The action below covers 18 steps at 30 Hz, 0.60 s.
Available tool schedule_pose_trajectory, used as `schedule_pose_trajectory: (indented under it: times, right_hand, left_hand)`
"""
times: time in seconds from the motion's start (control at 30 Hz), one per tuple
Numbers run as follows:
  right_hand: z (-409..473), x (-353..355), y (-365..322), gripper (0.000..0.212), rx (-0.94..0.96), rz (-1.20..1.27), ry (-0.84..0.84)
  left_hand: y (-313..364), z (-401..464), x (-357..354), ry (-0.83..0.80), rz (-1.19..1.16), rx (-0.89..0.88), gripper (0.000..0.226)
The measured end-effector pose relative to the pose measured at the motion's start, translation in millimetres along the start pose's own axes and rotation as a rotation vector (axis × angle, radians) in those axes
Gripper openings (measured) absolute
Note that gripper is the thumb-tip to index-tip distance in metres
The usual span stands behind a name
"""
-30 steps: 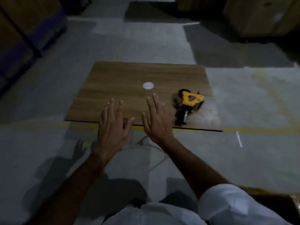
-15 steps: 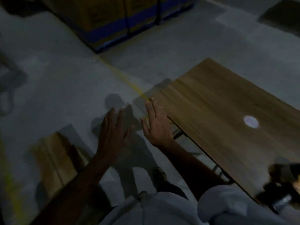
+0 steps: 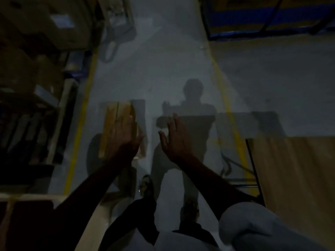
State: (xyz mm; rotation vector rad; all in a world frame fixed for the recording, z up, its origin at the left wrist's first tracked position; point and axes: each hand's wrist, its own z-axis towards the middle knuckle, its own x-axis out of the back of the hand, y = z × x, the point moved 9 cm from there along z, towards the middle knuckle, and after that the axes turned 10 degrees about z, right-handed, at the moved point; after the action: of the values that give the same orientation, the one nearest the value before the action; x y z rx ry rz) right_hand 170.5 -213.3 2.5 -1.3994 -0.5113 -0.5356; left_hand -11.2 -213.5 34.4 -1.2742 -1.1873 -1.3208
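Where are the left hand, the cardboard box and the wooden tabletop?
left hand point(image 3: 124, 140): head view, on the back of the hand.
cardboard box point(image 3: 108, 121): head view, on its top face, left of the fingers.
wooden tabletop point(image 3: 293, 174): head view, on the bare top surface.

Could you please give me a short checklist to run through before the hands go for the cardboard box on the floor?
1. The left hand is free: ok, fingers straight, holding nothing.
2. The right hand is free: ok, open and holding nothing.
3. The cardboard box is found: ok, it lies on the floor ahead, partly hidden behind the left hand.
4. Contact with the box: cannot tell, the picture is too dim and blurred.
5. The box's flaps are closed: cannot tell.
6. Clearance from the wooden table: ok, it stands off to the right, apart from both hands.
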Motion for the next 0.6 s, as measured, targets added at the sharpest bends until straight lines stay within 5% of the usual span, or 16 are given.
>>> schedule_pose_trajectory:
  times: [0.33, 0.6]
  right_hand:
    - [109.7, -191.8, -19.8, 0.066, -0.056, -0.013, -0.207]
    - [172.5, -362.2, 29.5, 0.071, -0.128, -0.064, -0.388]
  left_hand:
    - [-187.6, 80.0, -83.1, -0.171, -0.011, 0.161, 0.094]
    - [-304.0, 131.5, -235.9, -0.358, -0.140, 0.280, 0.085]
